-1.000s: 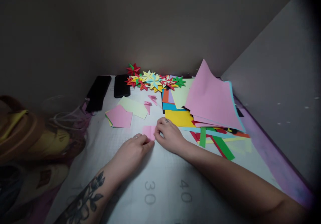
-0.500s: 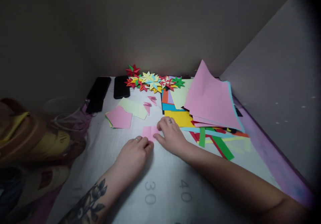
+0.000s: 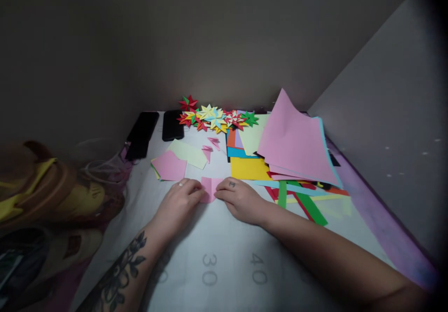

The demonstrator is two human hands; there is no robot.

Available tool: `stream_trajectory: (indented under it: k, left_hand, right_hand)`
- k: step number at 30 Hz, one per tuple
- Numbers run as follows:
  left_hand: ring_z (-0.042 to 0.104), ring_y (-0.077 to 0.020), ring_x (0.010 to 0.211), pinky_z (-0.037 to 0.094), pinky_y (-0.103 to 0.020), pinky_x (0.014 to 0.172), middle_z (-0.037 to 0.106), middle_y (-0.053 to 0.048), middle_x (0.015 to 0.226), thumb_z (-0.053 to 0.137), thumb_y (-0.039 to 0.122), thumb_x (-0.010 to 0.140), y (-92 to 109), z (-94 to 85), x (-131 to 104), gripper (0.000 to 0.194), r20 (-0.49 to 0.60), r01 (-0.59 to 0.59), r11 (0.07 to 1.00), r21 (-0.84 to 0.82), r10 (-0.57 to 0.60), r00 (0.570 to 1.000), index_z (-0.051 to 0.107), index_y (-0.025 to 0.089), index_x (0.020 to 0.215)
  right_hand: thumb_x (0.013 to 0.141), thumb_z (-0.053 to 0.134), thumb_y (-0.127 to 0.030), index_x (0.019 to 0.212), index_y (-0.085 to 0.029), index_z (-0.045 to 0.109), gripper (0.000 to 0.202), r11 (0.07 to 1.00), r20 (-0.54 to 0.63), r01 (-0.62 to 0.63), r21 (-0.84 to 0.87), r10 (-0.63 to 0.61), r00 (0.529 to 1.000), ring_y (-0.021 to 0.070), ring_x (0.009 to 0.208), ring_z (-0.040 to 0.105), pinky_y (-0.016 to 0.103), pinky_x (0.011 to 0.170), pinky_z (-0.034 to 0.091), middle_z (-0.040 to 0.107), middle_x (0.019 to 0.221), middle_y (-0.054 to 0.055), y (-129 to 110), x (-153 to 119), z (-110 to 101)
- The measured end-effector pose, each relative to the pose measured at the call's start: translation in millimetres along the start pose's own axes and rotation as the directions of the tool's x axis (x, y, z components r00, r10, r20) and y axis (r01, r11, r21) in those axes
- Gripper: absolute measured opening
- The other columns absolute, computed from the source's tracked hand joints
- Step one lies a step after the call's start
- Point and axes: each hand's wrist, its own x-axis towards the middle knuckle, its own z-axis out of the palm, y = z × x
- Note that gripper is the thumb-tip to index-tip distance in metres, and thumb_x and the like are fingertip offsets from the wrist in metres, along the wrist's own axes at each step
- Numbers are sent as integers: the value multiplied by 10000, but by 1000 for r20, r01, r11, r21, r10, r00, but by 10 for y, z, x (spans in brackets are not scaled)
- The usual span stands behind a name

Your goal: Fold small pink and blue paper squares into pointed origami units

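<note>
A small pink paper piece (image 3: 210,188) lies on the white gridded cutting mat (image 3: 224,260), folded so its lower end comes to a point. My left hand (image 3: 179,201) presses its left edge with the fingertips. My right hand (image 3: 240,199) holds down its right edge. Both hands lie low on the mat, knuckles up, with the paper between them.
A stack of pink and yellow squares (image 3: 169,165) lies behind my left hand, and two small folded pink pieces (image 3: 209,147) further back. Coloured sheets (image 3: 294,139) and strips (image 3: 308,204) spread on the right. Finished paper stars (image 3: 217,116) and two black phones (image 3: 156,128) line the far edge. A bag (image 3: 45,186) sits left.
Both hands have come together on either side of the pink piece, which now shows a pointed lower end. The camera view has tipped slightly.
</note>
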Motion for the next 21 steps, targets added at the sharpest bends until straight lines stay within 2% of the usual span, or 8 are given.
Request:
stream_trajectory:
  k: [4, 8, 11, 14, 21]
  left_hand:
    - [518, -209, 915, 395, -344, 776, 636, -40, 991, 539, 195, 872, -39, 35, 10, 140, -23, -90, 996, -21, 89, 996, 670, 232, 904]
    - [529, -198, 901, 390, -335, 768, 656, -35, 942, 523, 191, 882, -35, 5, 32, 150, 55, -96, 992, -86, 101, 993, 669, 219, 903]
    - [534, -190, 862, 397, -326, 767, 648, -48, 884, 501, 211, 891, -31, -2, 58, 154, 82, -25, 986, -165, 39, 996, 653, 187, 894]
    - [530, -185, 833, 398, -317, 758, 627, -55, 857, 490, 249, 894, -32, 22, 81, 167, 55, 55, 970, -238, -43, 998, 636, 174, 868]
    - [518, -175, 772, 378, -304, 717, 600, -34, 769, 488, 245, 874, -12, 66, 151, 170, 70, 154, 956, -250, -141, 988, 618, 179, 787]
  right_hand:
    - [789, 464, -12, 979, -150, 657, 303, 998, 38, 48, -34, -47, 998, 192, 874, 556, 326, 771, 495, 666, 933, 91, 13, 20, -4]
    - [889, 466, -126, 1028, -181, 660, 245, 985, 152, 131, -114, -113, 982, 195, 926, 553, 338, 790, 474, 659, 1004, 91, 25, 17, -41]
    - [932, 463, -233, 1066, -232, 657, 236, 979, 212, 153, -139, -121, 970, 195, 966, 538, 338, 801, 451, 643, 1060, 76, 40, 2, -76]
    - [935, 474, -252, 1128, -265, 629, 248, 976, 245, 161, -150, -121, 962, 208, 1018, 511, 361, 834, 416, 631, 1100, 64, 42, -4, -104]
    - [952, 446, -254, 1072, -213, 642, 234, 985, 245, 146, -88, -121, 962, 174, 952, 533, 330, 825, 399, 666, 990, 62, 5, 10, -97]
